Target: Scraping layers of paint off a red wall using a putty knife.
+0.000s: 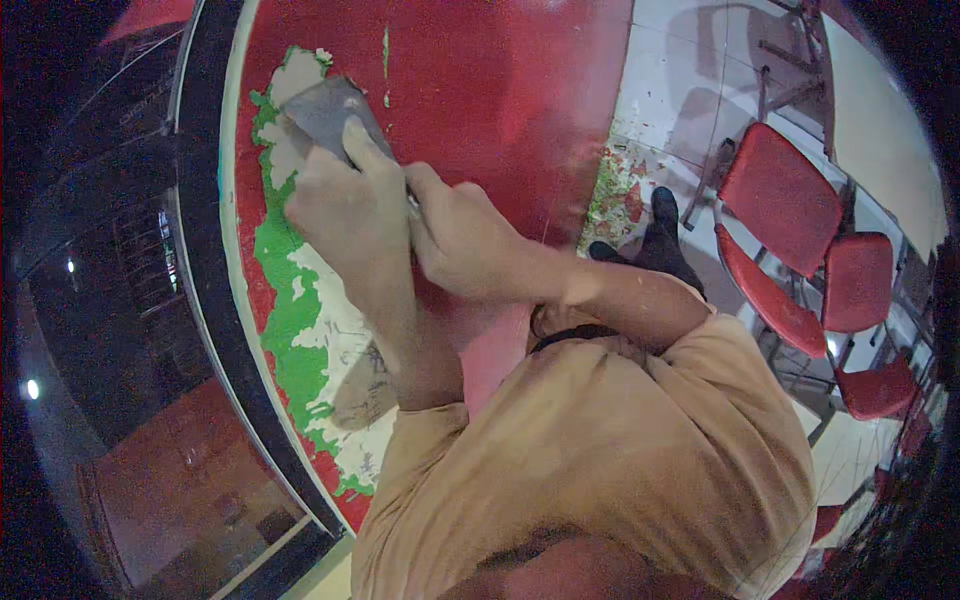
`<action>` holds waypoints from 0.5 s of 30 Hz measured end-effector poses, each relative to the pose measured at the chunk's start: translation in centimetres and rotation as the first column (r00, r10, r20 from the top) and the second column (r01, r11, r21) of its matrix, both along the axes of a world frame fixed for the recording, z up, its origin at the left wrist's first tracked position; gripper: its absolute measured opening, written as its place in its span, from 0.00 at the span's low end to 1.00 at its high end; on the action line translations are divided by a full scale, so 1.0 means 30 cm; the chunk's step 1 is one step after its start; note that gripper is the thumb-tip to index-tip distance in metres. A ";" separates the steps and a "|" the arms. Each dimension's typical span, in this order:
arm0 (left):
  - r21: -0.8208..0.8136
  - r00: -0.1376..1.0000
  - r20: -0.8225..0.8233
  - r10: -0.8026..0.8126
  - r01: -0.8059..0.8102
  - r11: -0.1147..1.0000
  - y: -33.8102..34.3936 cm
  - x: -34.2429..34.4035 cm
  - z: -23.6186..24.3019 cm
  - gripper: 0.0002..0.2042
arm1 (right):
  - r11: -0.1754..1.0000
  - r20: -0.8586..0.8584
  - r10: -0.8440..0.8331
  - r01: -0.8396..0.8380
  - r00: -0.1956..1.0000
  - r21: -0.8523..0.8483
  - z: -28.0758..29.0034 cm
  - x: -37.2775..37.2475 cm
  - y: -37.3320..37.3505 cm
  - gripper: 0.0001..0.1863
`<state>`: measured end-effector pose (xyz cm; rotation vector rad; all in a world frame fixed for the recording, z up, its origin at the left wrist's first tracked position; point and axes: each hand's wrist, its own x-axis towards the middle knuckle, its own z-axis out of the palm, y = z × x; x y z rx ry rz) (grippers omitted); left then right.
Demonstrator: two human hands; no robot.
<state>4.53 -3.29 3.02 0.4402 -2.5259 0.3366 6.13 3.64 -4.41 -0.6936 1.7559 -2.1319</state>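
Observation:
A wide, flat grey scraper (328,112) rests against a red-painted wall (480,90), its blade at the upper end of a stripped patch. My left hand (352,195) is closed round it close to the blade, with the thumb laid on the metal. Behind it, my right hand (460,232) grips the handle, which the fingers mostly hide. Ragged green paint (290,300) edges the patch, and pale bare wall (340,325) shows inside it. A small narrow chip mark (386,65) runs down the red paint above the scraper.
Along the left runs a dark window frame (210,200) with dark glass. Paint flakes (622,190) litter the white tiled floor (665,80) near my dark shoes (660,225). Red chairs (780,195) and a pale table (880,130) stand to the right.

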 end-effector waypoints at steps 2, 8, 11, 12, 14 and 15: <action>-0.028 1.000 -0.006 -0.015 0.015 0.999 0.010 -0.017 -0.005 0.17 | 1.000 -0.046 -0.030 0.030 0.998 0.002 -0.003 -0.013 0.003 0.12; 0.142 0.998 0.019 0.058 -0.060 0.988 0.033 0.011 -0.012 0.17 | 0.997 0.031 0.069 -0.068 0.997 -0.032 -0.007 0.002 0.035 0.16; -0.004 1.000 0.005 0.028 -0.028 1.000 0.022 -0.026 0.002 0.16 | 0.995 0.068 0.095 -0.096 0.993 0.012 0.006 -0.028 0.012 0.16; 0.052 1.000 0.012 -0.003 0.003 0.999 0.029 -0.030 0.000 0.16 | 1.000 0.059 0.024 -0.024 0.998 0.001 -0.001 -0.016 0.012 0.14; 0.104 0.999 0.014 -0.030 0.029 0.994 0.023 -0.032 0.004 0.15 | 0.999 0.050 -0.043 0.044 0.998 -0.016 0.001 -0.009 0.008 0.12; 0.034 0.999 0.009 -0.033 0.033 0.999 0.022 -0.025 -0.002 0.15 | 0.999 0.055 -0.025 0.027 0.998 -0.035 0.000 -0.004 0.016 0.12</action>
